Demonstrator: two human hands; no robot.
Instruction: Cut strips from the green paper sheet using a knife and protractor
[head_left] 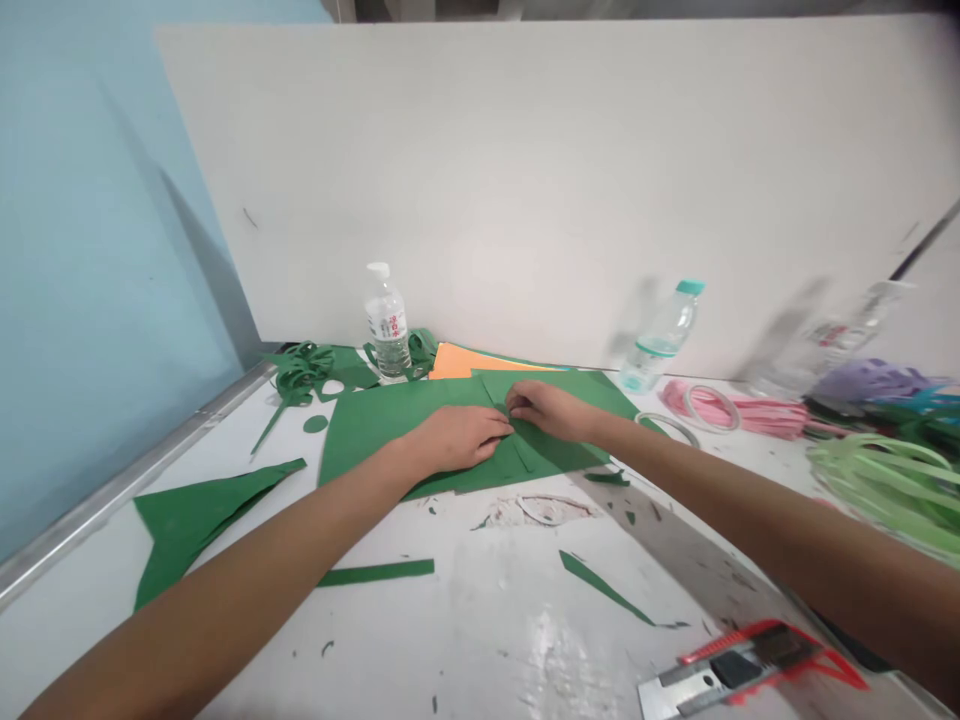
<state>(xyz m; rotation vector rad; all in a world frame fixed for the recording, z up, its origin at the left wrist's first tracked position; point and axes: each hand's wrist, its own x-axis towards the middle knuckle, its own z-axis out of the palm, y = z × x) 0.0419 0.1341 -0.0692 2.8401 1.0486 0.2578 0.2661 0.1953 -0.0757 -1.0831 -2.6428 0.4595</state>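
Two green paper sheets lie overlapped in the middle of the table, a left sheet and a right sheet, with a seam between them. My left hand rests flat on the left sheet, fingers stretched toward the seam. Across from it, my right hand is curled with thumb and fingers pinched at the paper's edge by the seam. Its fingertips are partly hidden, almost touching those of the left hand. Behind the sheets, orange paper pokes out.
A red utility knife lies front right. Water bottles stand at the back, one left, one with a teal cap. Green scraps and a folded green piece lie around. Tape rings and pink strips sit right.
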